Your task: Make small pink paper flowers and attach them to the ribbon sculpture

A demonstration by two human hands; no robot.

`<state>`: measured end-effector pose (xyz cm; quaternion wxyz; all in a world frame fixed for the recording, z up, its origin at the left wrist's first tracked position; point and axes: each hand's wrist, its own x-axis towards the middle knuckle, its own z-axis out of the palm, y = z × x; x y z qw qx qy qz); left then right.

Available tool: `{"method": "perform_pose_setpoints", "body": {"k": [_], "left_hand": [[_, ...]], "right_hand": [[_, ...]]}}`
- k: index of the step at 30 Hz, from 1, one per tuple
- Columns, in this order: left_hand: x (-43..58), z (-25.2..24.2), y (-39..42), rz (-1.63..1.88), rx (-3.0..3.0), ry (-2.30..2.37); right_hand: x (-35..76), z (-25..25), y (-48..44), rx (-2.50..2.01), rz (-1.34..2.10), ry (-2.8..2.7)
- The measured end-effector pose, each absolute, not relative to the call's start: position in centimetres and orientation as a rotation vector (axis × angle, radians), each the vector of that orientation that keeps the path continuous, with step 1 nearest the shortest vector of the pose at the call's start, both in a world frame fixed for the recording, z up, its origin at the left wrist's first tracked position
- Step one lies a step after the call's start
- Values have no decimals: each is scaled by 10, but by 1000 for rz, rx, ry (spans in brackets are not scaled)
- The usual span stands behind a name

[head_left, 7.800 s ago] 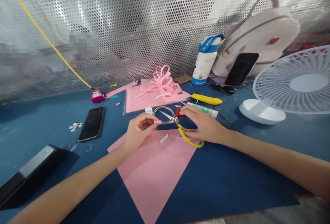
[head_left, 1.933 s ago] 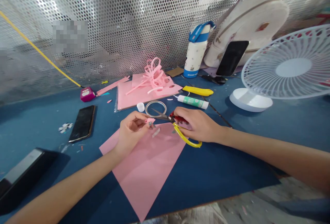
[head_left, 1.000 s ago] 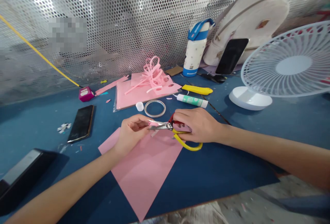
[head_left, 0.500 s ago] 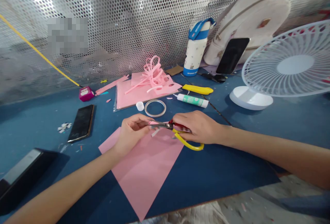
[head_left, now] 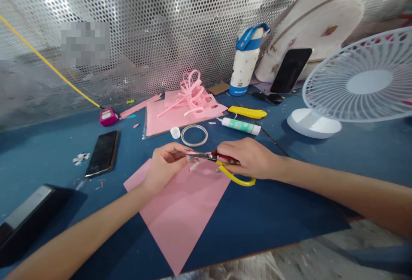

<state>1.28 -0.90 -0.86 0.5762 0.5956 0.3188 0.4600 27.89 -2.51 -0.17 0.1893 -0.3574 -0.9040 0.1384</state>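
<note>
My right hand (head_left: 243, 157) is wrapped round the scissors (head_left: 236, 178), which have yellow and red handles. Their blades point left and reach my left hand (head_left: 167, 164). The fingers of that hand are pinched on a small piece of pink paper (head_left: 190, 153), mostly hidden by fingers and blades. A small pale strip (head_left: 194, 166) shows just below the blades. Under both hands a large pink paper sheet (head_left: 180, 220) lies flat, one corner toward the table's front edge.
Behind my hands are a tape roll (head_left: 194, 135), a white cap (head_left: 175, 132), a glue tube (head_left: 241, 126), a yellow cutter (head_left: 247, 112) and curled pink strips (head_left: 191, 91). A phone (head_left: 102, 153) lies left. A fan (head_left: 313, 123) and a bottle (head_left: 244, 65) stand right.
The scissor blades look more closed at my left fingertips, and less of the pink piece shows there. Both hands stay nearly in place.
</note>
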Motion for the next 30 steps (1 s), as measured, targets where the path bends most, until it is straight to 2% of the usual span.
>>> {"method": "perform_pose_setpoints", "body": {"k": [30], "left_hand": [[14,-7,-8,1062,1332,780]], "right_hand": [[280,-3,-24,-1056,287,-2539]]}}
